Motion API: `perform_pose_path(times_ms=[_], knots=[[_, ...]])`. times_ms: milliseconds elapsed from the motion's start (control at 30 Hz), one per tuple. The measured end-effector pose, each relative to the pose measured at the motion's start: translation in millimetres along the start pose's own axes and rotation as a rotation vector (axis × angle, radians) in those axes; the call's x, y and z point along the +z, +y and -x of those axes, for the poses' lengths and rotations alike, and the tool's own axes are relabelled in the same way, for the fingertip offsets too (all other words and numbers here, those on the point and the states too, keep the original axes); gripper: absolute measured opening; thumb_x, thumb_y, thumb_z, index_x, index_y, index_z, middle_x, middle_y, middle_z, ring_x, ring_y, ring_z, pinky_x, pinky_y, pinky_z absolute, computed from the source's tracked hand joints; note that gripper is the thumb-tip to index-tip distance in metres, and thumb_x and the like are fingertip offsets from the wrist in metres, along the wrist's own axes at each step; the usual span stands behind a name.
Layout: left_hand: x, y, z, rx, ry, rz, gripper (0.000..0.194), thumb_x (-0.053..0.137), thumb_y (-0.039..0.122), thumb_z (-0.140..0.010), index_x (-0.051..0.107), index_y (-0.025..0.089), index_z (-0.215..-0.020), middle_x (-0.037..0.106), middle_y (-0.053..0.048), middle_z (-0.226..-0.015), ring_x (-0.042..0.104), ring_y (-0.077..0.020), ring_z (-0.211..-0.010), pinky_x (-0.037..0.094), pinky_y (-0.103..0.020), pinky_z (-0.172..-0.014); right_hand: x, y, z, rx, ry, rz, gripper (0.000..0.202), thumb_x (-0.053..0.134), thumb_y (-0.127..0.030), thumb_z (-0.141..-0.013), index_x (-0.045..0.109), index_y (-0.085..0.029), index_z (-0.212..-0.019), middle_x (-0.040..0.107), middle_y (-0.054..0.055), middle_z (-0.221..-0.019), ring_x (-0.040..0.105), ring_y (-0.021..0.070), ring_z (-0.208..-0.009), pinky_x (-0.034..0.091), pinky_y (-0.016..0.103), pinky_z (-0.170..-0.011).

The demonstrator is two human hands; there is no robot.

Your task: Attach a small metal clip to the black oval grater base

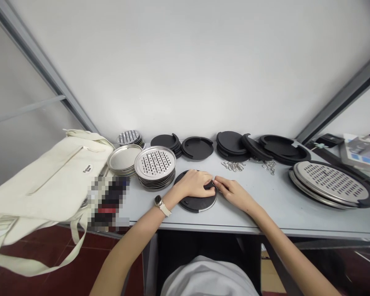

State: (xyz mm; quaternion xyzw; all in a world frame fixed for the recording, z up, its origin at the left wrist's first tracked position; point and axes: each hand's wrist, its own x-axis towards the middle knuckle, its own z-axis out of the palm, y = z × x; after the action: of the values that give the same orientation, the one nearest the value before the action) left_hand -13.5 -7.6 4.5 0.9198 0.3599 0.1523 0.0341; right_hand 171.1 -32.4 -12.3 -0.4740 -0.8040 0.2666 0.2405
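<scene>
A black round plastic holder (193, 204) with a strip of metal along its front right edge lies flat near the table's front. My left hand (195, 183) rests over it, fingers curled down around a black part on its right side. At that same right edge, my right hand (232, 192) makes a pinch with thumb and forefinger. Whatever small piece sits between those fingertips is too small to name. Just left of the holder stands a stack of round metal grater plates (155, 163). Small bent wire clips (233, 165) lie in a pile behind my right hand.
Plain metal discs (125, 158) and more graters (128, 137) stand at left. Black round holders (197, 148) line the wall. Another clip pile (269, 166) lies right of centre. Grater plates in a black frame (334, 183) sit at right. A cream bag (52, 176) overlaps the left edge.
</scene>
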Motion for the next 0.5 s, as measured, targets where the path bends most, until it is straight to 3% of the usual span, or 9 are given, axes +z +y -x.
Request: perform_pose_path(times_ms=[500], knots=[[-1.8,-5.3,-1.1,-0.07,0.03,-0.027,0.021,0.054,0.037,-0.079,0.052,0.019,-0.069,0.06,0.0,-0.071,0.052,-0.0142,-0.06,0.027,-0.027,-0.054,2.4,3.4,3.5,0.005,-0.023,0.013,0.032,0.03,-0.038,-0.095,0.044,-0.022,-0.071,0.05,-0.003,-0.06,0.048,0.0144,-0.057,0.036,0.025,-0.059]])
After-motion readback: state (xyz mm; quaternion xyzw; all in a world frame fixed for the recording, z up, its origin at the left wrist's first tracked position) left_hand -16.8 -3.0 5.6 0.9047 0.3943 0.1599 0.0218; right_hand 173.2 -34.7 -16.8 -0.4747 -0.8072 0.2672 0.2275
